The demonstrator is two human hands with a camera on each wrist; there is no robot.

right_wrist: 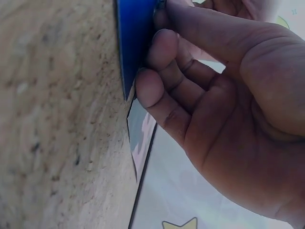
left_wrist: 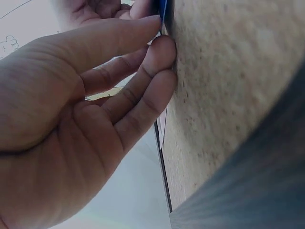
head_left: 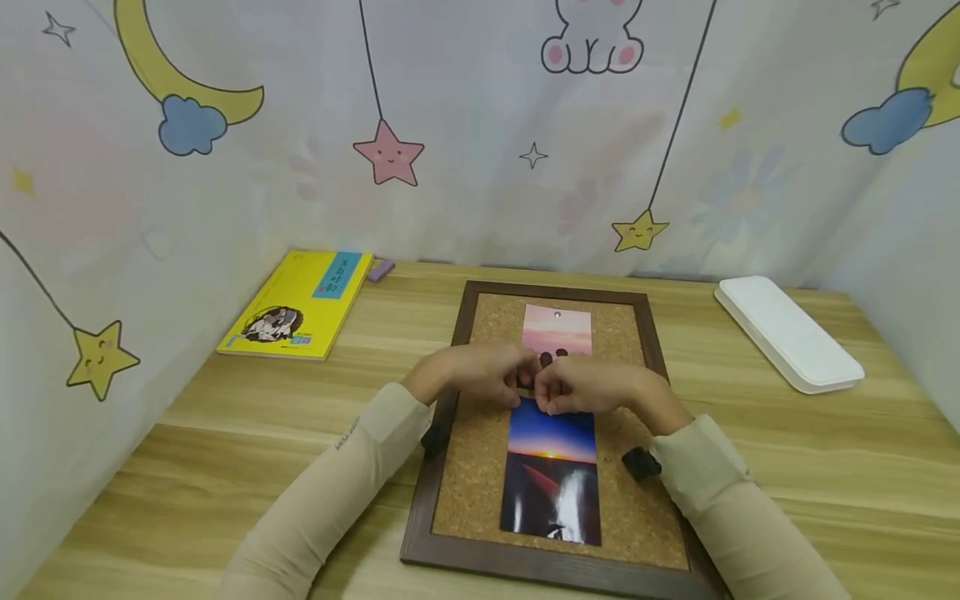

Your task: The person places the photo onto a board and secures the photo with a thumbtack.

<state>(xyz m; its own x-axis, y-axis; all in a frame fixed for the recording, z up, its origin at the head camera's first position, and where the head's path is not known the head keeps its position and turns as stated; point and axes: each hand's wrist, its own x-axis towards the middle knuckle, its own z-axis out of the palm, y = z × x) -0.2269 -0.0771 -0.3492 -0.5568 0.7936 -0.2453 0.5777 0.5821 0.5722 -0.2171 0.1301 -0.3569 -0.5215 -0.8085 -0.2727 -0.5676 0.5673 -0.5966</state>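
Observation:
A sunset photo (head_left: 553,479) with a blue sky lies on a framed corkboard (head_left: 472,492). Above it is a pink photo (head_left: 557,323), fixed at its top by a small silver thumbtack (head_left: 557,315). My left hand (head_left: 491,372) holds the sunset photo's top left corner, thumb on its edge and curled fingertips against the cork. Close beside it, my right hand (head_left: 592,383) pinches a small shiny thing like a thumbtack (right_wrist: 162,4) between thumb and index finger, at the photo's top edge. Its other fingertips rest by the blue photo corner (right_wrist: 131,43). The hands partly cover the pink photo.
Left of the board, a yellow book (head_left: 300,304) lies near the back, with a small purple block (head_left: 381,270) beside it. A white case (head_left: 787,333) sits at the right. Behind the wooden table (head_left: 360,350) hangs a patterned curtain (head_left: 465,100).

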